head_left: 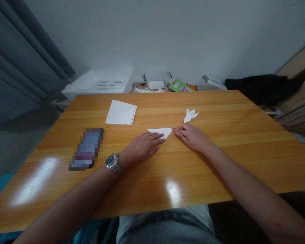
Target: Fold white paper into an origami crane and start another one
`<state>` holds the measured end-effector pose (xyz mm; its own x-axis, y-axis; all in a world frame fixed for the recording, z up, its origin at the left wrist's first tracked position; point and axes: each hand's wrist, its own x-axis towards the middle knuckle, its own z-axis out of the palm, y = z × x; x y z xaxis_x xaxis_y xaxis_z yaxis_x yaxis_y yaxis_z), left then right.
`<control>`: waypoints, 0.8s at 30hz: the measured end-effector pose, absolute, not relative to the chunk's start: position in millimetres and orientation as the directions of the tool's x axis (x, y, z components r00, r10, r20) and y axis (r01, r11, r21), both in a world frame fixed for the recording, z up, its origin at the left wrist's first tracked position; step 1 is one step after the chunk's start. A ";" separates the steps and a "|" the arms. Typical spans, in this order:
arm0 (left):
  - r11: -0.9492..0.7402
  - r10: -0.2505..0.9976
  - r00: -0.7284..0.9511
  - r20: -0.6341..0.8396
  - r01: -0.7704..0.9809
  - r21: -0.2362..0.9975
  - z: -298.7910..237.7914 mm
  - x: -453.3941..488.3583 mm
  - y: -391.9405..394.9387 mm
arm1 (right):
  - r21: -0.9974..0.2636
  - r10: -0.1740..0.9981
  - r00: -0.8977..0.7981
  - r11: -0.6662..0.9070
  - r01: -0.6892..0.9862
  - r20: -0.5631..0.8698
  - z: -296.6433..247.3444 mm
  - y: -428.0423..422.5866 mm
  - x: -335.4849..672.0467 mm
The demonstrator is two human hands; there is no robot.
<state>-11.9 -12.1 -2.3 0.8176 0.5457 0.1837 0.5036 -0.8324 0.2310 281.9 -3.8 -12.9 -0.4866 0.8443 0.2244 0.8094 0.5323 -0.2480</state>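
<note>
A white paper folded into a flat triangle (159,131) lies in the middle of the wooden table (218,162). My left hand (142,147), with a metal watch on the wrist, lies flat with its fingers stretched out and pressing on the triangle's near edge. My right hand (191,135) also lies flat, its fingertips touching the triangle's right tip. A small finished folded paper figure (190,115) sits just beyond my right hand.
A white sheet with a perforated edge (120,112) lies at the back left. A blurred phone (87,148) rests left of my left hand. Behind the table are a white box (99,83), clutter and a black cloth (261,86).
</note>
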 end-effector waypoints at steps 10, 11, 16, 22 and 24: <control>-0.825 0.554 0.813 0.176 0.510 0.242 -4.3 -11.7 -11.7 | -0.346 0.879 -0.390 0.468 0.813 0.273 -12.9 5.0 295.0; -0.826 0.554 0.813 0.178 0.509 0.241 -4.9 -11.7 -11.6 | -0.347 0.870 -0.396 0.483 0.804 0.294 -11.5 5.1 295.8; -0.826 0.556 0.812 0.180 0.514 0.231 -5.9 -11.3 -11.0 | -0.334 0.757 -0.557 0.652 0.680 0.343 -8.2 1.2 287.4; -0.821 0.569 0.805 0.167 0.546 0.168 -6.5 -11.5 -9.3 | -0.256 0.674 -0.651 0.737 0.626 0.350 -14.4 -2.5 279.1; -0.809 0.587 0.788 0.184 0.569 0.147 -7.2 -11.2 -9.8 | -0.249 0.657 -0.659 0.752 0.611 0.367 -13.1 -4.6 276.5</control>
<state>-11.2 -9.8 -7.2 0.7881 0.5873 0.1842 0.5688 -0.8093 0.1468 276.5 -4.6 -13.1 -0.6586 0.6569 0.3670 0.6107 0.7516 -0.2493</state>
